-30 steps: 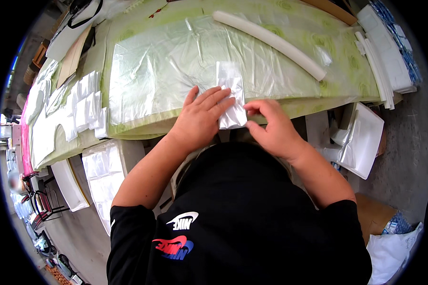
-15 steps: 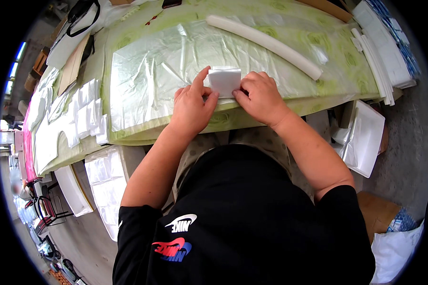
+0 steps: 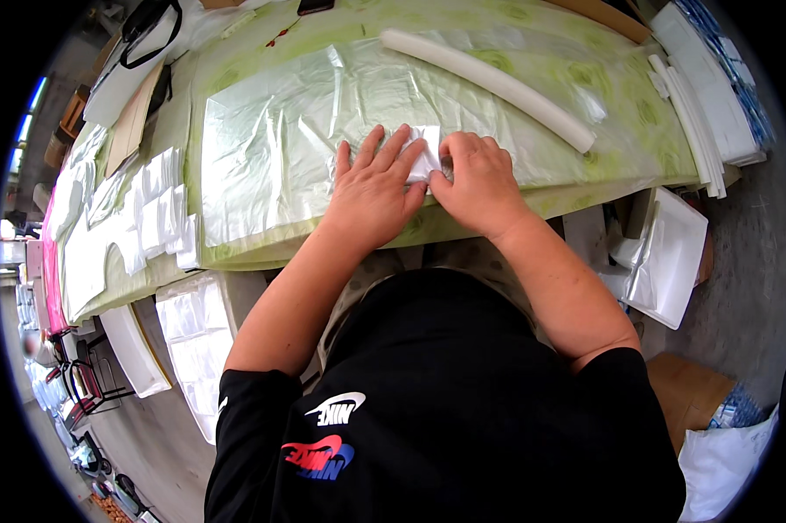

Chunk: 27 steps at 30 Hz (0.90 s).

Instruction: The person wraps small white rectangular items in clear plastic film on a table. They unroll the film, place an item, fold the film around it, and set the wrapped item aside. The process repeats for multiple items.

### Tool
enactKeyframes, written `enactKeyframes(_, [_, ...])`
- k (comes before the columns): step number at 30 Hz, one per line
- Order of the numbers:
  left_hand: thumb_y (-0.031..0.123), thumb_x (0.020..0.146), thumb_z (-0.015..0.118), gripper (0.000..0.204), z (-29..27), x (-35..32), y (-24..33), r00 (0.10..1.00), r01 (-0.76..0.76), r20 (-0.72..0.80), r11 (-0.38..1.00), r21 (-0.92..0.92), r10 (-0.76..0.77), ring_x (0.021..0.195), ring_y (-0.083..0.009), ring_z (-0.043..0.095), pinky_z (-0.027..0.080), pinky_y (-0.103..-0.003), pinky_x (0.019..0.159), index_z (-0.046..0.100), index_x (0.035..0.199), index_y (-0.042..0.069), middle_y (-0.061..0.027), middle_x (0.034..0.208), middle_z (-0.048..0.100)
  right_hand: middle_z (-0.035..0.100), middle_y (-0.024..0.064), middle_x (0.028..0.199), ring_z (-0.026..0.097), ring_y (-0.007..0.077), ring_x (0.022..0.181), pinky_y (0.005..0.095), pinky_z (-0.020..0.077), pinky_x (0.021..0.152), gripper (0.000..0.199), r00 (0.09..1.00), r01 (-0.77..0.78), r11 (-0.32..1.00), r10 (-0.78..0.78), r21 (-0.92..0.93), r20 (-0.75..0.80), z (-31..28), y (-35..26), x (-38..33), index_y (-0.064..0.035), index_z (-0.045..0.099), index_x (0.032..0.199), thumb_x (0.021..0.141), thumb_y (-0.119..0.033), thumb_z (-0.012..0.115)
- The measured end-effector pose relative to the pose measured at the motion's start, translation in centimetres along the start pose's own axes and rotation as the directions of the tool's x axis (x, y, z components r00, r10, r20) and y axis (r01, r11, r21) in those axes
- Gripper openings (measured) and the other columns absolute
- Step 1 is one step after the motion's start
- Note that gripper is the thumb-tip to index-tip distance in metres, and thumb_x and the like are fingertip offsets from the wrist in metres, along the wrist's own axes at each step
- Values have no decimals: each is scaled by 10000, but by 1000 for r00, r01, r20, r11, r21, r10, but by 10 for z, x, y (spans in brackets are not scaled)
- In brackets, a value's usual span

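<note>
A small folded white sheet [image 3: 429, 142] lies on the table near its front edge, partly covered by both hands. My left hand [image 3: 371, 186] is laid flat with its fingers spread, the index finger and thumb resting across the sheet's left part. At the right edge of the sheet, my right hand [image 3: 480, 179] is closed, with curled fingers and the thumb pinching the border. Under both hands spreads a clear plastic film [image 3: 254, 161] over the green patterned tablecloth [image 3: 236, 74]. What material the sheet is made of I cannot tell.
Beyond my hands lies a long white roll [image 3: 489, 87]. Several folded white packets [image 3: 159, 205] are piled at the left. Thin white tubes [image 3: 689, 131] stand at the table's right end. Below the edge are a white bin [image 3: 676, 257] and a tray of packets [image 3: 193, 344].
The folded white sheet, held upright between both hands before, now lies lower against the film. My left hand has flattened and moved right over it; my right hand stays at its right side.
</note>
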<state>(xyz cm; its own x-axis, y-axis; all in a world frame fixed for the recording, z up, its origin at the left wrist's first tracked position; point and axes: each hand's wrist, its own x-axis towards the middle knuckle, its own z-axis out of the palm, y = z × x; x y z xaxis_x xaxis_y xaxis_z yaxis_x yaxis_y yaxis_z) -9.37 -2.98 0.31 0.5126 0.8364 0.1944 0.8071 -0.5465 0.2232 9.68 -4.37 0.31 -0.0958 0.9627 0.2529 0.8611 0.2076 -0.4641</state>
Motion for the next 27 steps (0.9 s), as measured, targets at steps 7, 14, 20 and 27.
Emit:
enactKeyframes(7, [261,935,657,531,-14,-19,6,976,-157,-173,977,-145,131,1381,-370,471,359,-533,1152,553,1433,108,-156,1529,483,675,129,1164,620,358,1094,498,497,954,597,978,7,998,6,-64,207,-16,-2,17,-172,611,1384,800,-291,659])
enactKeyframes(14, [330,1064,596,497,20,-109,19,839,488,463,19,-873,-286,1205,-205,568,487,-409,991,439,1458,72,-102,1410,553,651,147,1175,597,353,1117,463,478,989,583,936,37,992,7,-118,353,-30,-20,15,-172,633,1363,796,-305,657])
enactKeyframes(20, [234,1059,583,286,20,-100,24,730,234,562,-630,-740,-389,1013,-176,651,526,-354,906,566,1272,45,-75,1140,665,616,154,1188,590,319,1074,407,488,940,478,947,141,947,-214,290,238,-19,-49,-55,-92,656,1283,827,-223,708])
enactKeyframes(27, [221,1047,592,250,20,-117,25,760,135,497,-646,-752,-419,975,-164,653,521,-328,897,606,1216,38,-64,1089,679,585,-22,891,535,67,801,243,465,710,229,937,-317,543,51,778,346,24,-52,-66,-32,629,1157,930,-30,660])
